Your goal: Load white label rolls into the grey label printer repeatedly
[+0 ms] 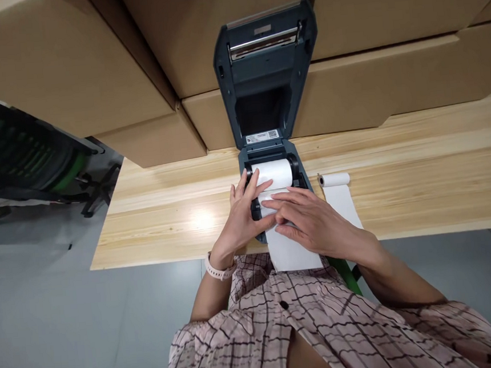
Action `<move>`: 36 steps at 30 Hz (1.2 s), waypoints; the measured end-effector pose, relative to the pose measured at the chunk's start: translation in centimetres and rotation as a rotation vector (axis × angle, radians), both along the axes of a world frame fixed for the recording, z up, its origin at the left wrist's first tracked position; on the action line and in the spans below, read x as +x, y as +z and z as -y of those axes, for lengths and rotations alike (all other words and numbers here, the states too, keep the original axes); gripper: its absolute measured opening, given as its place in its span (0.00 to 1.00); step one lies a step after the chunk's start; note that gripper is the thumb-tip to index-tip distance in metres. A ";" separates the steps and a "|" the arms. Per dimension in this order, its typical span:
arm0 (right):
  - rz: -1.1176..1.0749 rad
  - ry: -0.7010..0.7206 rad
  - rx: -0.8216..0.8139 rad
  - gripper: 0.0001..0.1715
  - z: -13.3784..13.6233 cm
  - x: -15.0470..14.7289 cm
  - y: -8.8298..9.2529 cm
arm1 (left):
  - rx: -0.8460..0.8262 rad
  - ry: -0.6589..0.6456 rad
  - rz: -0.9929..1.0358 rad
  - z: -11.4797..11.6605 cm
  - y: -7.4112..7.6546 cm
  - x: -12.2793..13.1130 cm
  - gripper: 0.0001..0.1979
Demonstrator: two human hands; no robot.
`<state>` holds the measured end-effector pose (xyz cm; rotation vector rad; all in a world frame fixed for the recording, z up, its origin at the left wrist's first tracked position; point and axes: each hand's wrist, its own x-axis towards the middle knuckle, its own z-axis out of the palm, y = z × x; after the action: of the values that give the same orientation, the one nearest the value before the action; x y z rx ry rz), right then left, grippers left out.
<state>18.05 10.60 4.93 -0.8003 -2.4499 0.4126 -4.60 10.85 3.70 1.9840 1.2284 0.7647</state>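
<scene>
A dark grey label printer (265, 119) stands on the wooden table (422, 191) with its lid (266, 62) swung up and open. A white paper roll (274, 173) sits in its bay, and a strip of white paper (292, 253) runs from it toward me over the table edge. My left hand (242, 216) rests at the printer's left side, fingers spread against the roll and the black guide. My right hand (311, 219) lies flat on the paper strip at the printer's front, fingers stretched out and pressing it down.
A second small paper roll (334, 179) with a loose strip lies just right of the printer. Large cardboard boxes (390, 74) stack behind it along the table's back. A black and green chair (23, 157) stands at the left on the grey floor.
</scene>
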 end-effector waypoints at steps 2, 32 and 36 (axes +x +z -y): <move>-0.007 -0.023 -0.003 0.06 0.3 0.1 -0.1 | -0.001 -0.002 -0.003 -0.1 0.1 0.0 0.43; -0.916 -0.225 -0.455 0.39 -20.1 1.3 10.1 | 0.517 -0.207 -0.046 7.6 0.8 0.4 0.23; -0.941 -0.228 -0.315 0.44 -16.8 -0.7 11.1 | 0.507 -0.197 -0.039 8.6 1.1 0.3 0.19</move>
<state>17.36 27.45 16.03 -0.7572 -1.4254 0.8644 -4.28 2.26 4.82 2.4913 0.8971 1.0117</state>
